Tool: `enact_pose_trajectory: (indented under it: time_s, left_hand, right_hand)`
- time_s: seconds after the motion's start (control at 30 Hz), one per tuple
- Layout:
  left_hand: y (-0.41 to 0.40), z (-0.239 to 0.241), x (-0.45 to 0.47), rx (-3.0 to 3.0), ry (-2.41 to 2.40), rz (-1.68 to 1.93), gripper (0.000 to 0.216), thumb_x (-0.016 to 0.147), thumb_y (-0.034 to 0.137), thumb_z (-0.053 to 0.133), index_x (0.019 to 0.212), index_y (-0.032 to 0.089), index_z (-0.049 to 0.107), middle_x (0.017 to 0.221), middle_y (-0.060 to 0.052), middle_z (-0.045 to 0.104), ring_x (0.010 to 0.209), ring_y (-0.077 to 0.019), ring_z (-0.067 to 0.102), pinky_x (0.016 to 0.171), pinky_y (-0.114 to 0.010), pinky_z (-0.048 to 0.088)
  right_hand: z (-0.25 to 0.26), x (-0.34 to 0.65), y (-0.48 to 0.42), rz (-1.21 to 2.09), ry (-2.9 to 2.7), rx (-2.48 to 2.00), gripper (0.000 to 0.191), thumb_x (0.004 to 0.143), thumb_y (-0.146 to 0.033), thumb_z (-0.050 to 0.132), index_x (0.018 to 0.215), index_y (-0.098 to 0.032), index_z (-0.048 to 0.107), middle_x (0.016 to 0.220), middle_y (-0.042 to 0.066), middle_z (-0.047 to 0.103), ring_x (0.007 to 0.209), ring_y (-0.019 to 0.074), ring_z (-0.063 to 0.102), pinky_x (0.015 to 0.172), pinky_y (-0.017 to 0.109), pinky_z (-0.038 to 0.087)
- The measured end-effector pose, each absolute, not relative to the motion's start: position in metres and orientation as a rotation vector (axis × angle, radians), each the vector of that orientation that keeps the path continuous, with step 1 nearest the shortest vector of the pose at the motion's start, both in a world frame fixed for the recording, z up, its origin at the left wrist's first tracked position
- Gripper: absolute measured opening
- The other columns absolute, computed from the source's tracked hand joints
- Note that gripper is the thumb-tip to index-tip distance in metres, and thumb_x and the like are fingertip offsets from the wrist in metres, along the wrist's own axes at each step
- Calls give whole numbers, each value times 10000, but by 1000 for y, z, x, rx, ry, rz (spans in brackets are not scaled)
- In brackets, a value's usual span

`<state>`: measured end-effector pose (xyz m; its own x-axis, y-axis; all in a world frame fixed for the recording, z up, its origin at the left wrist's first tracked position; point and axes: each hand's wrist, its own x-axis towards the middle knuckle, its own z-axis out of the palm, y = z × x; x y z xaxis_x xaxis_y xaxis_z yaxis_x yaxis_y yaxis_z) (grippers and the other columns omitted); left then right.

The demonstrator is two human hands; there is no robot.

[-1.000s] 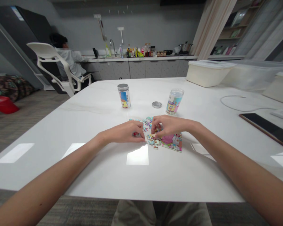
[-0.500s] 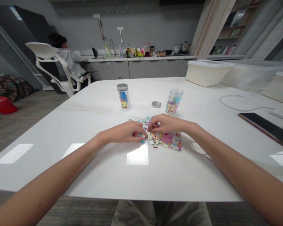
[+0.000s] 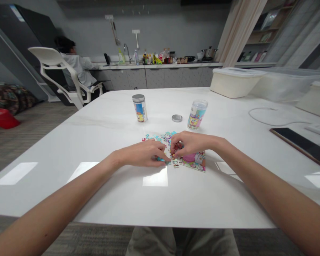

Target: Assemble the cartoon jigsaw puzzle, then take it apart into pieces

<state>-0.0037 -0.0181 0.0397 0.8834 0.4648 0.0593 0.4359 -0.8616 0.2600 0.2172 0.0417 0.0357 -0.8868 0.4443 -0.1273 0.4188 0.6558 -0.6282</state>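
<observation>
Left hand [image 3: 143,153], fingers loosely bent over puzzle pieces [image 3: 166,137], right hand [image 3: 190,143], thumb and fingertips close, either's hold unclear, pieces lying between the hands, lid [image 3: 177,118] at the pieces' one o'clock.

Single head-worn view, set above the beige-trousered lap [image 3: 152,242], facing forward and down across the glossy white tabletop [image 3: 117,202]; bare left hand [image 3: 146,153] and bare right hand [image 3: 190,143] at mid-range, plain grey wall [image 3: 170,28] farthest.

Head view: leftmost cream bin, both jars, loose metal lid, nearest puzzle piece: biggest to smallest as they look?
Cream bin
Open jar and capped jar: too close to rank
Loose metal lid
Nearest puzzle piece
</observation>
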Motion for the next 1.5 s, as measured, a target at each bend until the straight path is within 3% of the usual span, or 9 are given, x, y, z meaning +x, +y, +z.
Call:
enact_pose_trajectory:
  time_s: [0.17,0.3,0.53,0.73,0.87,1.03,1.2,1.5]
  left_hand:
    - [-16,38,-7,2813,746,198,149,874,222,576,930,198,712,819,-18,626,728,-131,543,715,-270,393]
    - [-13,37,-9,2827,792,209,122,851,206,582,885,191,698,810,-10,633,694,-125,527,737,-286,390]
    - [-21,37,-3,2852,684,204,232,894,239,558,1077,260,701,839,-26,606,753,-143,544,716,-271,398]
    - [-24,38,0,2800,622,165,175,899,261,567,971,230,723,820,-26,591,780,-148,547,705,-256,399]
    - [-24,40,2,2811,636,173,225,893,245,560,1072,229,694,828,-25,586,773,-147,534,714,-262,400]
    - [-23,38,2,2849,653,184,180,907,230,533,900,226,712,812,-26,606,765,-144,541,702,-269,388]
    - [-19,31,0,2963,823,203,229,932,235,492,1096,202,649,917,-54,639,836,-162,566,772,-300,393]
    - [-18,31,-2,2969,782,283,207,908,200,490,910,218,696,802,-25,607,761,-143,549,741,-298,382]
  right_hand:
    - [37,218,43,1047,-2787,-747,131,752,-218,624,853,-191,703,833,15,702,723,142,610,651,249,456]
    - [41,219,40,1059,-2819,-733,136,732,-275,683,834,-191,715,872,29,710,765,155,614,690,261,464]
    - [37,216,41,1056,-2845,-702,97,751,-245,671,825,-201,714,857,23,702,793,159,623,721,265,471]
    - [43,218,42,1044,-2848,-694,119,763,-218,640,827,-193,737,872,32,707,783,157,618,716,265,468]
    - [50,226,45,949,-2848,-777,132,762,-209,613,830,-182,724,832,34,702,745,155,604,687,271,463]
    - [49,237,51,945,-2894,-951,144,731,-247,644,848,-180,691,777,23,685,691,154,599,624,270,454]
    - [50,238,51,1165,-2881,-928,189,716,-254,653,888,-177,679,799,23,685,710,152,608,635,264,465]
    - [48,245,57,969,-2878,-1030,211,714,-287,662,895,-182,686,861,45,687,765,175,596,686,296,475]
